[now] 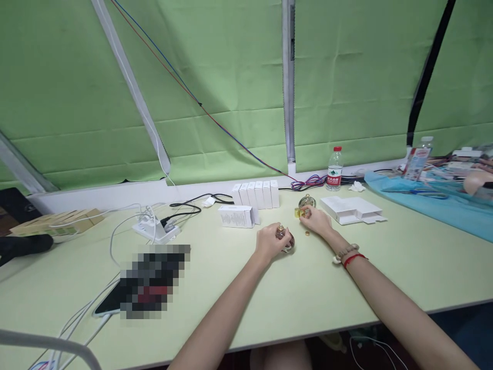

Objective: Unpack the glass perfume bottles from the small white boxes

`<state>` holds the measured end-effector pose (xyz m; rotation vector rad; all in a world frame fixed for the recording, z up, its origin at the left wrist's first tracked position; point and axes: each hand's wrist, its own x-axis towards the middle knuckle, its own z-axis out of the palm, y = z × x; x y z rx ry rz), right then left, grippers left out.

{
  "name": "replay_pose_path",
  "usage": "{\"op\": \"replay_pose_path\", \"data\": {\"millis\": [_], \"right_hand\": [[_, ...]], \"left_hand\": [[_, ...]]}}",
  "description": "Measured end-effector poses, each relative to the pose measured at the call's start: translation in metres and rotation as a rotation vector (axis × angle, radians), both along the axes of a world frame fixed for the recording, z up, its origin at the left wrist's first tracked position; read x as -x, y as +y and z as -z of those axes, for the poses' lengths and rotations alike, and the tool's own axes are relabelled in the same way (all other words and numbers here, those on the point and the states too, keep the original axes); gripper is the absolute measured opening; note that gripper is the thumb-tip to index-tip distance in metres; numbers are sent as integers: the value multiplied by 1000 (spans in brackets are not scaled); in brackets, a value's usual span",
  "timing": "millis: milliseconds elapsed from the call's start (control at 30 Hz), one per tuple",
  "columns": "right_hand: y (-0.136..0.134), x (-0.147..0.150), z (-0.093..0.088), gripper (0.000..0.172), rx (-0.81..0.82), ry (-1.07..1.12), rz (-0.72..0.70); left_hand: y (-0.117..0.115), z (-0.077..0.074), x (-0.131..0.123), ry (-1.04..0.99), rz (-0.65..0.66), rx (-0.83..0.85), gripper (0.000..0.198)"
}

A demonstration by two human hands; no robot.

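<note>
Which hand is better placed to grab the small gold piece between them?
Probably right: the right hand sits just beside the gold piece; the left hand is wrapped around a small bottle.

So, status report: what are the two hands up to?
Left hand closed around small amber bottle. Right hand at gold cap, beside round glass bottle; grip unclear. Loose tiny gold piece on table between hands.
</note>
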<state>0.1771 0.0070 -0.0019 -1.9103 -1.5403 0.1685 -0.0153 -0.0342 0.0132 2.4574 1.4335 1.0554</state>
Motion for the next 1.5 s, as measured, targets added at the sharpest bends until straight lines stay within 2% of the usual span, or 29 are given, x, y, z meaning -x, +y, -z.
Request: {"op": "replay_pose_path", "data": {"millis": [200, 433, 600, 700, 867, 933, 1033, 1133, 1333, 1500], "right_hand": [[2, 1, 6, 49, -76, -1, -147], [4, -3, 6, 26, -289, 81, -67], [0, 0, 2, 20, -382, 102, -78], [-4, 6, -2, 27, -363, 120, -165], [-11, 18, -7, 36, -279, 62, -407], [-13, 23, -8, 40, -247, 35, -431], [-14, 26, -7, 49, -223, 8, -391], [-12, 27, -4, 51, -231, -12, -340], [-9, 25, -3, 46, -271, -11, -133], [-5, 19, -3, 47, -282, 36, 108]], "left_hand": [[2, 0, -2, 6, -30, 99, 34], [7, -1, 0, 22, 0, 131, 37], [11, 8, 1, -79, 21, 169, 45], [16, 15, 3, -134, 82, 147, 50], [24, 22, 5, -163, 238, 57, 45], [25, 23, 5, -144, 288, 72, 49], [26, 23, 5, -94, 355, 90, 56], [23, 20, 4, -35, 397, 95, 52], [9, 10, 0, 127, 271, 59, 49], [8, 11, -1, 165, 225, 57, 48]]}}
